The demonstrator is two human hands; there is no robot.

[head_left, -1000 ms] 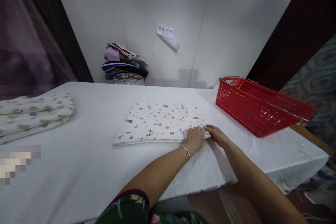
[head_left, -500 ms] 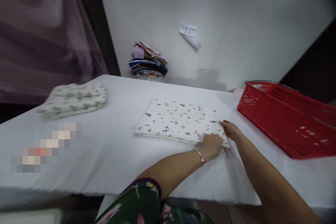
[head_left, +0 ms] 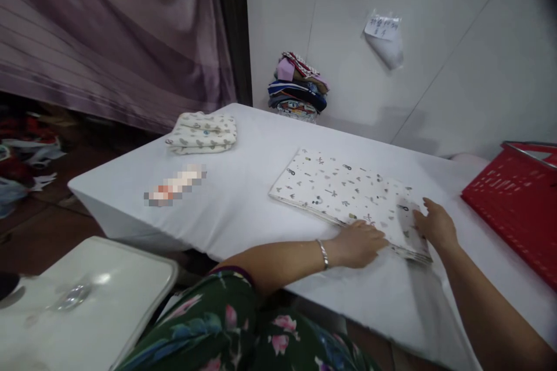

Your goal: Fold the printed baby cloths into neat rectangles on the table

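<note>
A folded white cloth [head_left: 339, 188] with a small grey and green print lies flat on the white-covered table [head_left: 243, 214], its layers showing along the front edge. My left hand [head_left: 359, 243], with a silver bracelet at the wrist, rests at the cloth's front edge with fingers stretched out. At the right end of the cloth is my right hand [head_left: 437, 225], thumb and fingers apart, its fingertips at the edge. Neither hand grips the cloth. A second, thicker bundle of printed cloth [head_left: 202, 133] sits at the far left of the table.
A red basket [head_left: 513, 197] stands on the right side. Between the bundle and me lies a pixelated item [head_left: 176, 184]. Behind the table is a stack of folded clothes [head_left: 298, 90]. A white lid-like surface [head_left: 108, 301] is at lower left. A paper note [head_left: 383, 32] hangs on the wall.
My view has turned left, so things appear farther right. My left fingers have straightened from their curl over the cloth's front edge, and my right hand has opened at its right edge.
</note>
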